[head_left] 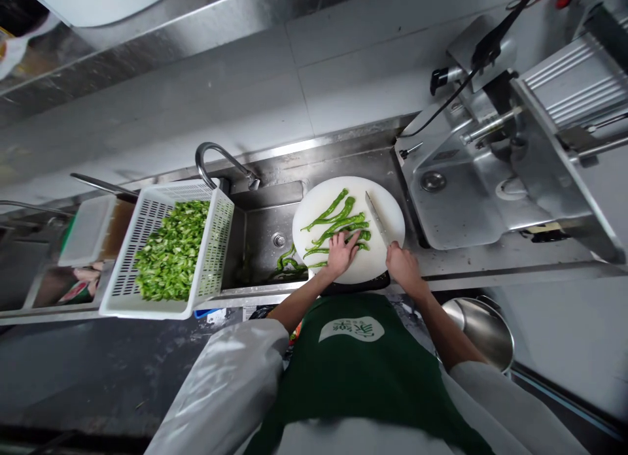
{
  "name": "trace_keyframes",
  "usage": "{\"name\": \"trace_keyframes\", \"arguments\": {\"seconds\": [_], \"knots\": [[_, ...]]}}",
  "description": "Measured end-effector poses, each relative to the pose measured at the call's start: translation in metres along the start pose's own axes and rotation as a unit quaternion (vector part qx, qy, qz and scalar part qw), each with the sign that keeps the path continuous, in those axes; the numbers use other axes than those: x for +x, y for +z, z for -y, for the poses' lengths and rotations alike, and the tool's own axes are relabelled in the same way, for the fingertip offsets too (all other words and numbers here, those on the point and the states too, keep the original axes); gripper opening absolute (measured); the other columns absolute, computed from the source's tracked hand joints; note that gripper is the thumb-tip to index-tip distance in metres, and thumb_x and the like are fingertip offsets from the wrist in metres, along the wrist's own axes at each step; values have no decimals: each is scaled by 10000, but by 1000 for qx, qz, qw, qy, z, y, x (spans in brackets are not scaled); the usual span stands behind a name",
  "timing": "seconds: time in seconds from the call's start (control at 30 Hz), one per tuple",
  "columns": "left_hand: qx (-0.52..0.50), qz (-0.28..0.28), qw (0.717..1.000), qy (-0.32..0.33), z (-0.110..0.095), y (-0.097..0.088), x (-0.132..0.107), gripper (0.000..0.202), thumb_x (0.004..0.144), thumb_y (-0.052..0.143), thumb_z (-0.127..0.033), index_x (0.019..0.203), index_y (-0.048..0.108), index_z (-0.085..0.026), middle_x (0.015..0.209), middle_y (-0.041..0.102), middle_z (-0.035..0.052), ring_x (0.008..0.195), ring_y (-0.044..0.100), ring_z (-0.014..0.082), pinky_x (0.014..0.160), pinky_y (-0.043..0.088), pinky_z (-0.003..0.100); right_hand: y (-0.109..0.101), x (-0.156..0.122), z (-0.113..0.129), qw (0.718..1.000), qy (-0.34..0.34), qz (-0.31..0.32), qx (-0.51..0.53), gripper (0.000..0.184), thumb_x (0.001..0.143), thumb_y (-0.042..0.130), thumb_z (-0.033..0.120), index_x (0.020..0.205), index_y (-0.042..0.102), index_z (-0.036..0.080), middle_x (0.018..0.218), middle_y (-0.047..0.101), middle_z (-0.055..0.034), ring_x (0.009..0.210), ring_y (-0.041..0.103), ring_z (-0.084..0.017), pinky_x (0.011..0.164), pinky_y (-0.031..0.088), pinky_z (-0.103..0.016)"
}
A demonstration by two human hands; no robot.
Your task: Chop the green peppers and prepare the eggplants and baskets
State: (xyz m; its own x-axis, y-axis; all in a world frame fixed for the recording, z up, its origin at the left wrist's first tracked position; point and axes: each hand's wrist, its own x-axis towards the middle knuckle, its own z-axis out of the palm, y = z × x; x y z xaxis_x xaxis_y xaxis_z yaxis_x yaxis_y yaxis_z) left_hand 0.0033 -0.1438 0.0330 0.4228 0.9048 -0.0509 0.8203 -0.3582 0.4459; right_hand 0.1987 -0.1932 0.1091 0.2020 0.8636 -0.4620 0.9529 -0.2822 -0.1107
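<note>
Several long green peppers lie side by side on a round white cutting board. My left hand rests on the lower peppers, its fingers spread across them. At the board's right side my right hand is closed around the handle of a knife. The blade points away from me and lies over the board, to the right of the pepper ends and apart from them. My fingers hide most of the knife handle.
Left of the sink stands a white slotted basket of chopped green peppers. More whole peppers lie in the sink, below a curved faucet. A metal slicing machine is at the right. A steel pot stands lower right.
</note>
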Motion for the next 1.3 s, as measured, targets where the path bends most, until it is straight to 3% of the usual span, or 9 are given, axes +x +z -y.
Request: {"name": "trace_keyframes", "arguments": {"seconds": [0.1, 0.2, 0.3, 0.4, 0.6, 0.8, 0.97, 1.07, 1.3], "knots": [[-21, -74, 997, -28, 15, -15, 23, 568, 1102, 382, -473, 1602, 498, -230, 1517, 510, 192, 1398, 467, 353, 1164, 401, 544, 0, -2, 15, 1000, -9, 1, 9, 330, 1074, 330, 111, 1276, 587, 67, 1042, 766, -225, 1055, 769, -331, 906, 535, -368], [-30, -124, 990, -65, 33, -30, 71, 568, 1113, 321, -419, 1599, 467, -164, 1578, 478, 221, 1489, 413, 352, 1214, 356, 568, 4, -3, 29, 1000, -25, 3, 13, 336, 1085, 332, 125, 1302, 578, 54, 1054, 769, -220, 1064, 769, -322, 924, 533, -361], [-23, -67, 991, -117, 47, -38, 113, 586, 1098, 387, -413, 1613, 431, -137, 1637, 452, 239, 1516, 405, 376, 1207, 375, 597, 6, -2, 31, 999, -39, 7, 9, 327, 1119, 334, 210, 1265, 596, 81, 1065, 771, -213, 1055, 773, -307, 918, 535, -345], [-13, 26, 995, -100, 51, -38, 129, 598, 1094, 407, -407, 1633, 418, -147, 1646, 484, 193, 1504, 430, 378, 1205, 394, 585, 0, 2, 19, 1000, -25, -3, 1, 343, 1134, 316, 260, 1211, 612, 104, 1067, 772, -215, 1044, 776, -297, 903, 539, -340], [5, 108, 991, 83, 39, -33, 108, 532, 1098, 365, -305, 1610, 491, -232, 1633, 539, 94, 1516, 452, 304, 1262, 340, 564, -5, 15, 6, 999, -8, -19, -28, 372, 1136, 301, 265, 1240, 606, 80, 1066, 769, -229, 1037, 777, -311, 889, 552, -357], [81, 44, 995, -34, 2, -17, 62, 641, 1125, 241, -441, 1687, 351, -153, 1769, 278, 156, 1645, 248, 330, 1291, 293, 628, 12, 7, 28, 999, -42, -5, -34, 357, 1137, 318, 264, 1239, 606, 80, 1041, 770, -217, 1020, 780, -289, 888, 544, -330], [127, 14, 991, -46, -18, 11, 15, 696, 1110, 279, -532, 1714, 296, -186, 1802, 135, 152, 1672, 144, 338, 1281, 286, 661, 15, 0, 36, 997, -64, 23, -29, 350, 1134, 326, 258, 1224, 619, 89, 1081, 770, -217, 1010, 777, -296, 857, 531, -325], [133, 9, 990, -47, -14, 18, 16, 691, 1098, 323, -548, 1723, 280, -256, 1807, 125, 129, 1674, 117, 357, 1269, 262, 708, 11, 2, 32, 997, -62, 29, -19, 357, 1133, 332, 269, 1249, 621, 95, 1086, 771, -218, 1005, 772, -302, 850, 517, -332], [127, -2, 991, -47, 3, 8, 55, 666, 1096, 355, -517, 1727, 227, -350, 1817, 100, 56, 1668, 106, 400, 1248, 229, 775, 15, 13, 5, 995, -56, -11, 81, 362, 1101, 439, 326, 1338, 633, 132, 1071, 779, -169, 1009, 746, -290, 840, 475, -310]]}}
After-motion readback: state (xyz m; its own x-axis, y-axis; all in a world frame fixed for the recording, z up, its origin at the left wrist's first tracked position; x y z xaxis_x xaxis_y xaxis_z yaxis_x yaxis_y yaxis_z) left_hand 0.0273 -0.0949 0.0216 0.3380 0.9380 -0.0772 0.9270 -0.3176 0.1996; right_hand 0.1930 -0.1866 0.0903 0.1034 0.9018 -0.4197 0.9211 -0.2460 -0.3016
